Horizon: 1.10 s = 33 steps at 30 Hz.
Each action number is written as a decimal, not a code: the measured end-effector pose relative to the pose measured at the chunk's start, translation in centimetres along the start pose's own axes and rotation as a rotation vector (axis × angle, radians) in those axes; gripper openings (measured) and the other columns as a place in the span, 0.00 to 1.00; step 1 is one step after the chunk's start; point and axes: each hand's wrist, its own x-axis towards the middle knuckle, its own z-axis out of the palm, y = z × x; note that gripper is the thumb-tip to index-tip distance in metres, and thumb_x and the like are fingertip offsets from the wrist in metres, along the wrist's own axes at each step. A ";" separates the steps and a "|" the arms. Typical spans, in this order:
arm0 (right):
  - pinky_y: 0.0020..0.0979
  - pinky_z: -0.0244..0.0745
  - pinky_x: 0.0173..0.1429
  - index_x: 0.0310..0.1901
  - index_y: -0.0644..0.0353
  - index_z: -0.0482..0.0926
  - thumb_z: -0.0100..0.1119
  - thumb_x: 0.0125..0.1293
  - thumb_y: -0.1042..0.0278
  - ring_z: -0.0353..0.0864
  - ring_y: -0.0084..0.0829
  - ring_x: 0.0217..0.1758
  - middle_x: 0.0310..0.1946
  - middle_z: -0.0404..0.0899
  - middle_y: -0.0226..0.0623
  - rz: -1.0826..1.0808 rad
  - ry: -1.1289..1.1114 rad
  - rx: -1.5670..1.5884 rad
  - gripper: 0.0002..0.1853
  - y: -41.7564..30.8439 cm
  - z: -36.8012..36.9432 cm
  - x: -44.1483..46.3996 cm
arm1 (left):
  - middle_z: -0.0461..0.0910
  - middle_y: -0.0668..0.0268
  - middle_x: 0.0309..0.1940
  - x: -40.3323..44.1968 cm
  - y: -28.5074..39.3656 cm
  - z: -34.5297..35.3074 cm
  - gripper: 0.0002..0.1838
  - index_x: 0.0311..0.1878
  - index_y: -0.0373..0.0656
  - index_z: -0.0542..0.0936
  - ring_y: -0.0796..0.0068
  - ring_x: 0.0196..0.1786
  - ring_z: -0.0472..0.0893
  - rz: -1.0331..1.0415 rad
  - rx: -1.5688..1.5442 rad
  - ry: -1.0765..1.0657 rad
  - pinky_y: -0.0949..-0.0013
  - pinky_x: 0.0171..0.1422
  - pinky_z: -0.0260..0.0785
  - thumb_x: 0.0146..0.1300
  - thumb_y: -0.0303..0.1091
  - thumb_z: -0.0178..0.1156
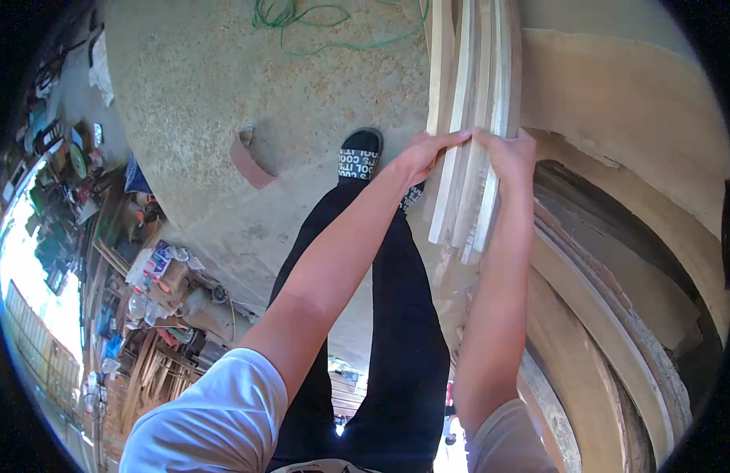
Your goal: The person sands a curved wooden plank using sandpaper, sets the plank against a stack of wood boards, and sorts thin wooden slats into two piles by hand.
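Note:
A bundle of several long, pale wooden strips (463, 87) runs down from the top of the view, with its near ends uneven. My left hand (421, 156) is closed around the left side of the bundle. On the right side, my right hand (508, 154) grips the same strips. Both thumbs lie across the top and nearly meet in the middle. The fingers under and behind the wood are hidden.
Large curved wooden boards (593, 347) are stacked on my right, close to my right arm. A green cord (341, 46) and a curved brown scrap (251, 164) lie on the concrete floor (183, 94). Clutter (160, 276) and loose wood pieces (148, 370) fill the left side.

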 end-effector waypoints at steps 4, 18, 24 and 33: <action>0.39 0.79 0.62 0.52 0.66 0.84 0.81 0.45 0.55 0.88 0.46 0.55 0.49 0.88 0.50 -0.099 -0.017 -0.056 0.33 2.2 1.6 2.9 | 0.85 0.59 0.51 2.4 -2.4 -1.7 0.34 0.61 0.34 0.78 0.68 0.53 0.85 0.027 0.088 0.055 0.62 0.60 0.78 0.61 0.48 0.75; 0.47 0.78 0.63 0.49 0.68 0.83 0.79 0.50 0.47 0.85 0.55 0.55 0.48 0.86 0.58 -0.230 0.115 -0.291 0.33 7.1 7.7 6.9 | 0.76 0.37 0.63 8.9 -8.0 -6.6 0.59 0.72 0.27 0.66 0.44 0.69 0.74 0.218 0.739 0.561 0.53 0.75 0.63 0.63 0.81 0.47; 0.47 0.77 0.63 0.52 0.70 0.81 0.76 0.52 0.40 0.84 0.55 0.58 0.50 0.84 0.62 -0.268 0.068 -0.290 0.39 8.0 7.3 7.2 | 0.72 0.33 0.65 8.0 -5.5 -7.2 0.50 0.69 0.30 0.70 0.37 0.72 0.69 0.096 0.991 0.442 0.54 0.77 0.59 0.73 0.74 0.34; 0.48 0.79 0.61 0.48 0.67 0.83 0.77 0.51 0.53 0.85 0.55 0.55 0.47 0.86 0.57 -0.117 0.236 -0.275 0.29 5.5 5.9 2.9 | 0.72 0.30 0.65 9.1 -7.3 -9.2 0.54 0.78 0.29 0.56 0.33 0.71 0.70 0.257 1.120 0.376 0.51 0.78 0.59 0.71 0.75 0.38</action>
